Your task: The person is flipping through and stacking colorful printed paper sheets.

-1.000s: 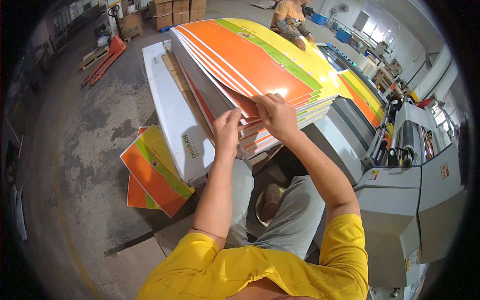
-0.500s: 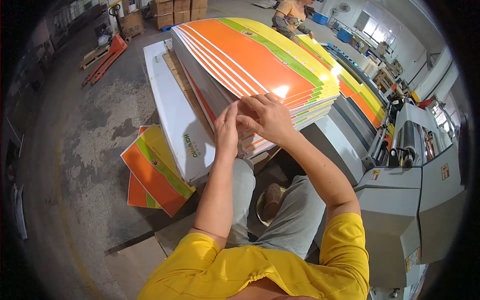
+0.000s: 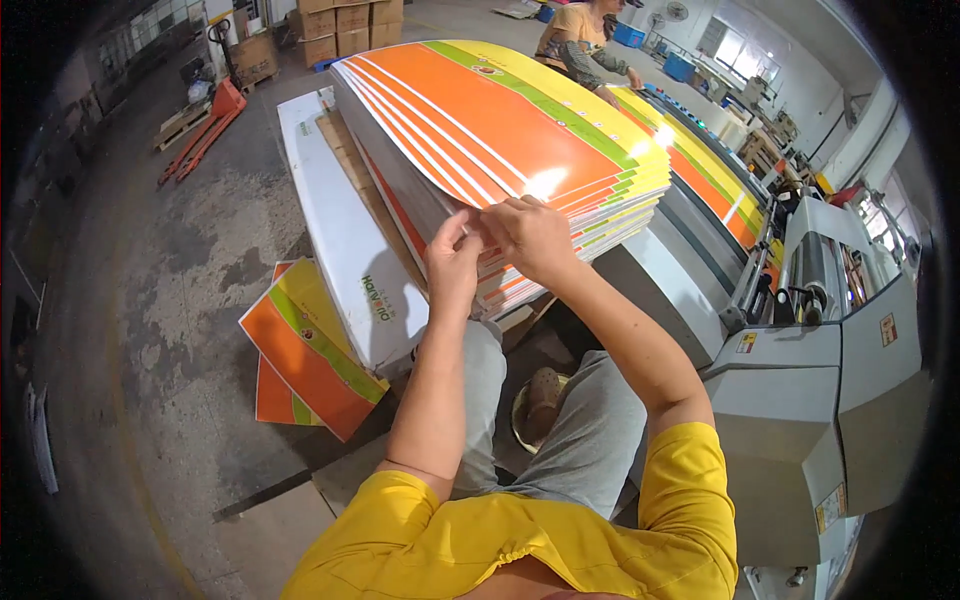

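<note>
Both hands meet at the near edge of a thick stack of printed sheets [image 3: 520, 130] — orange, green and yellow, fanned slightly so the top sheets overhang the lower ones. The stack lies straight ahead of the grip and runs away from it: its long axis goes from the hands toward the far right, so the fingers are working at one short end, not along a side.

The left hand [image 3: 455, 262] presses against the near edge with thumb and forefinger pinched narrow, seemingly on the rim of one or a few sheets; how many cannot be told. The right hand [image 3: 532, 235] sits just beside it, touching it, fingers curled down over the top sheets at the same edge. The right hand lies a little farther onto the stack — the left is at the very lip.

Left of the stack a white board [image 3: 335, 230] leans lengthwise; loose printed sheets [image 3: 305, 355] lie on the floor to the near left. A grey machine [image 3: 830, 380] stands at right.
</note>
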Demonstrator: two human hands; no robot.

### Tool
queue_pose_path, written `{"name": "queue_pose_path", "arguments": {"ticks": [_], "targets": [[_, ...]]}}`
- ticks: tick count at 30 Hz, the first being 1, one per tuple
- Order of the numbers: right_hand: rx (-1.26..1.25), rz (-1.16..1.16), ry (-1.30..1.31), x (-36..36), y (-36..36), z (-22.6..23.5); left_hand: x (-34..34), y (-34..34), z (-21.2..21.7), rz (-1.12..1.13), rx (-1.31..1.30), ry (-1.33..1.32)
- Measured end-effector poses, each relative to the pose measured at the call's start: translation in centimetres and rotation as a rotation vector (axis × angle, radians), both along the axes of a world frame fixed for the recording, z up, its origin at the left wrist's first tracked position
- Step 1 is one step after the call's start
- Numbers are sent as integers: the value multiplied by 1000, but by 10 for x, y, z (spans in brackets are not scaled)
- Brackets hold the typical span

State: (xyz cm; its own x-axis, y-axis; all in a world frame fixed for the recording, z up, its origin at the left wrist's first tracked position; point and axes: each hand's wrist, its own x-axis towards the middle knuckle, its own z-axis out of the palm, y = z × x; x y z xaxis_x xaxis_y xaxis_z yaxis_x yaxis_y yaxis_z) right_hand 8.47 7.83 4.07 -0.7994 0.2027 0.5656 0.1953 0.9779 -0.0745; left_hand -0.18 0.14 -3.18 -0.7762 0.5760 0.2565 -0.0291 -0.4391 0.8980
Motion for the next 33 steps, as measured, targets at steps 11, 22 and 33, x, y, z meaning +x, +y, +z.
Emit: {"name": "queue_pose_path", "arguments": {"ticks": [11,22,33], "targets": [[110,-129,-29,3,1,-3,-5,-6,5,-174,74,-315],[-144,-116,-68,-2,-9,21,1,-11,16,-148,53,-300],[106,-83,37,-6,6,8,-5,-7,10,-147,118,-352]]}}
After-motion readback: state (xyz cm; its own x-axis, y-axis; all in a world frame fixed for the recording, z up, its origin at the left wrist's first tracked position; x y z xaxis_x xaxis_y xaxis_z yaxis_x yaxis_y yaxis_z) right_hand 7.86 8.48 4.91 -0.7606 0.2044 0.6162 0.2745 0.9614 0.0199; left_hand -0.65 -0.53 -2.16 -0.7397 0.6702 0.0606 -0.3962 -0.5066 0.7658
